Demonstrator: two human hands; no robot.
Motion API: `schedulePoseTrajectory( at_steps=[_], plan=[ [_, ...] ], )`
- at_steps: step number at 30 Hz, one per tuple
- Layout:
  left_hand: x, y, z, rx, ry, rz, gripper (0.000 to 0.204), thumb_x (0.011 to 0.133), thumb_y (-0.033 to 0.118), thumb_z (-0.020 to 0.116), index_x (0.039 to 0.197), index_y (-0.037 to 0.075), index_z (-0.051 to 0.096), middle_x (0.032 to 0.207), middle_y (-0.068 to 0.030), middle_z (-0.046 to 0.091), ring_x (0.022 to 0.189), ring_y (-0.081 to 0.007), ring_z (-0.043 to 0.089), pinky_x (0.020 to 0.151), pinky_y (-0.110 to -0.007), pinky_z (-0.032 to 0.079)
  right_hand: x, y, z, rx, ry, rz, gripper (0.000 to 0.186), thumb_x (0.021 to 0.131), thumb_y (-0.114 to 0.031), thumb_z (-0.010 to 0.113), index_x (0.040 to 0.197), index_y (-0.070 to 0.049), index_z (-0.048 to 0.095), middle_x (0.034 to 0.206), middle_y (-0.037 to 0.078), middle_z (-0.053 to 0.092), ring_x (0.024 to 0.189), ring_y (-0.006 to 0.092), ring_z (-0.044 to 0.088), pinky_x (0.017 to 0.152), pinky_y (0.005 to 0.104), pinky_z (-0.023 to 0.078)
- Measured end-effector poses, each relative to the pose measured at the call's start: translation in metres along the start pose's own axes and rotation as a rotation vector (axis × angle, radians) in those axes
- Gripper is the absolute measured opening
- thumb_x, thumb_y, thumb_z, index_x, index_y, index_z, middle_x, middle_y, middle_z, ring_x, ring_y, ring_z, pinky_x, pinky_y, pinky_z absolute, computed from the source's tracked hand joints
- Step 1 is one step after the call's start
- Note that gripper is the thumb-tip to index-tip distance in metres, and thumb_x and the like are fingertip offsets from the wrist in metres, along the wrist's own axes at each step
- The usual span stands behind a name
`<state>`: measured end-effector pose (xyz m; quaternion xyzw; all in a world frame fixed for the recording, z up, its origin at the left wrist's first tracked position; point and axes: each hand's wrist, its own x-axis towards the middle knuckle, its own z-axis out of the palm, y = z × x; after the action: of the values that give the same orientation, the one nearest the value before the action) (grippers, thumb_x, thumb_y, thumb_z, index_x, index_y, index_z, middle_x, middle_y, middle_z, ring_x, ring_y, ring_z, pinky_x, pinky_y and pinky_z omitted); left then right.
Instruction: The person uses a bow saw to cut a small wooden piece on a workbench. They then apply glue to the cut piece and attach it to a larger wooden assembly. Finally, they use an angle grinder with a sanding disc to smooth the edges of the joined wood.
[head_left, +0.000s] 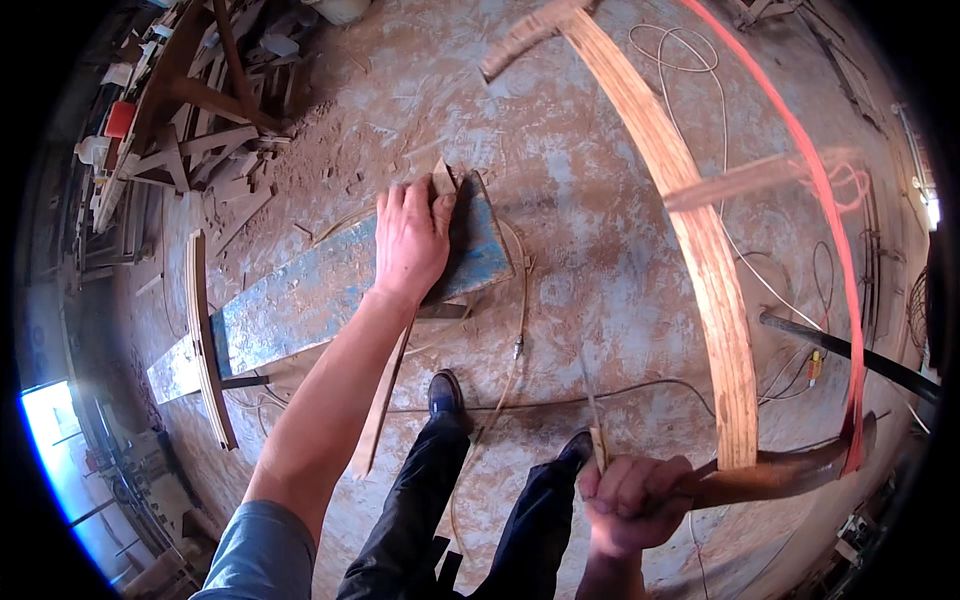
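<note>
My left hand (412,235) is closed around a small wooden piece (443,178), pressing it down near the far right end of a worn blue bench (300,285). The rest of that piece is hidden under my fingers. At the lower right, my right hand (632,498) grips the near end of a wooden frame saw (700,260). A red cord (815,170) runs along the saw's right side, with a wooden toggle stick (745,180) through it. Only a thin stretch of what looks like the blade shows above my right hand, standing apart from the held piece.
Scrap wood and frames (215,120) are piled at the far left. A curved wooden strip (203,340) leans on the bench's left part. A hose with a metal coupling (518,347) and a dark cable (640,385) cross the floor. A black pipe (850,350) juts in from the right.
</note>
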<state>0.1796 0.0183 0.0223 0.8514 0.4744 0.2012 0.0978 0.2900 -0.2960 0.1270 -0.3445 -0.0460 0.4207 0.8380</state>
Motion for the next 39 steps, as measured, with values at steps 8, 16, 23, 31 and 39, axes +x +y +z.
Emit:
schedulePoseTrajectory(
  at_steps=[8, 16, 23, 31, 39],
  plan=[
    [0.012, -0.003, 0.003, -0.182, -0.172, -0.088, 0.04, 0.096, 0.021, 0.054, 0.126, -0.005, 0.05, 0.11, -0.0236, 0.062, 0.106, -0.0407, 0.055, 0.094, -0.046, 0.043, 0.025, 0.041, -0.003, 0.073, -0.098, 0.075, 0.03, 0.096, -0.041, 0.052, 0.091, -0.013, 0.044, 0.059, 0.004, 0.04, 0.053, 0.0197, 0.043, 0.059, 0.0412, 0.039],
    [0.012, -0.008, 0.005, -0.138, -0.183, -0.007, 0.045, 0.098, 0.018, 0.05, 0.135, -0.004, 0.043, 0.117, -0.0246, 0.059, 0.112, -0.0409, 0.054, 0.098, -0.045, 0.042, 0.042, 0.068, -0.018, 0.074, -0.17, 0.075, 0.028, 0.104, -0.039, 0.036, 0.094, -0.013, 0.042, 0.058, 0.002, 0.04, 0.049, 0.0177, 0.04, 0.055, 0.0407, 0.041],
    [0.014, -0.006, 0.006, -0.118, -0.2, 0.009, 0.046, 0.099, 0.018, 0.048, 0.139, -0.003, 0.04, 0.124, -0.0252, 0.055, 0.116, -0.0403, 0.052, 0.101, -0.044, 0.041, 0.046, 0.073, -0.025, 0.089, -0.181, 0.072, 0.029, 0.103, -0.04, 0.037, 0.096, -0.013, 0.044, 0.058, 0.003, 0.041, 0.048, 0.0177, 0.042, 0.053, 0.0408, 0.041],
    [0.014, -0.006, 0.005, -0.125, -0.19, 0.022, 0.046, 0.098, 0.017, 0.048, 0.139, -0.003, 0.04, 0.121, -0.0253, 0.057, 0.113, -0.0411, 0.054, 0.099, -0.045, 0.042, 0.048, 0.076, -0.026, 0.149, -0.168, 0.068, 0.023, 0.104, -0.032, 0.037, 0.097, -0.012, 0.046, 0.058, 0.003, 0.04, 0.048, 0.018, 0.042, 0.053, 0.0417, 0.041],
    [0.014, -0.004, 0.004, -0.129, -0.207, 0.006, 0.046, 0.099, 0.017, 0.048, 0.139, -0.003, 0.04, 0.121, -0.0254, 0.056, 0.115, -0.0407, 0.053, 0.1, -0.044, 0.042, 0.048, 0.076, -0.031, 0.19, -0.154, 0.102, 0.017, 0.103, -0.024, 0.037, 0.097, -0.011, 0.046, 0.058, 0.004, 0.04, 0.049, 0.0186, 0.042, 0.056, 0.0423, 0.042]
  ],
)
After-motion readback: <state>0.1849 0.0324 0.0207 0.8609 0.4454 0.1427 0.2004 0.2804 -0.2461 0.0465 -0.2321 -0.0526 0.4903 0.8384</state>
